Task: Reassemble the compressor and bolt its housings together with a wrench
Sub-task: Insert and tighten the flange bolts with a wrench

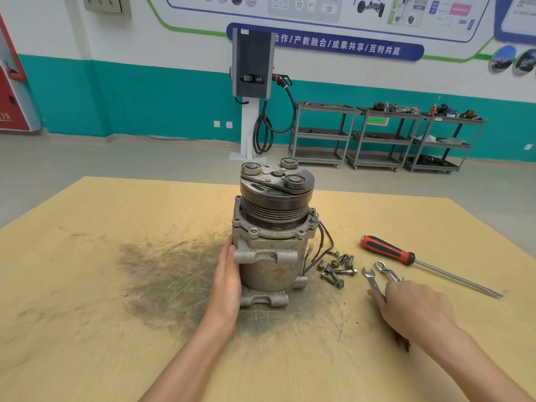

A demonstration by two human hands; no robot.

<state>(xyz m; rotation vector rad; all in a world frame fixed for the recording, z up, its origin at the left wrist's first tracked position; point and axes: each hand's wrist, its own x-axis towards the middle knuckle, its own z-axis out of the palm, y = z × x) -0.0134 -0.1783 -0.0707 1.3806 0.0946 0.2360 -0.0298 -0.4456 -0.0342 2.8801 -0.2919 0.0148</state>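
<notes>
Upright at the table's (87, 285) centre, the compressor (272, 233) is steadied by the left hand (227, 281), fingers flat; the right hand (412, 309) grasps a wrench (371, 278) near the bolts (336, 268).

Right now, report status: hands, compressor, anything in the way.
Left hand flat against the upright compressor, steadying. Right hand on the wrenches, grip unclear. Loose bolts beside the compressor, none blocking; screwdriver lying clear.

We lost the wrench (372, 281) handles under the right hand (417, 310); the left hand (227, 282) hid the compressor's (272, 242) near-left side.
</notes>
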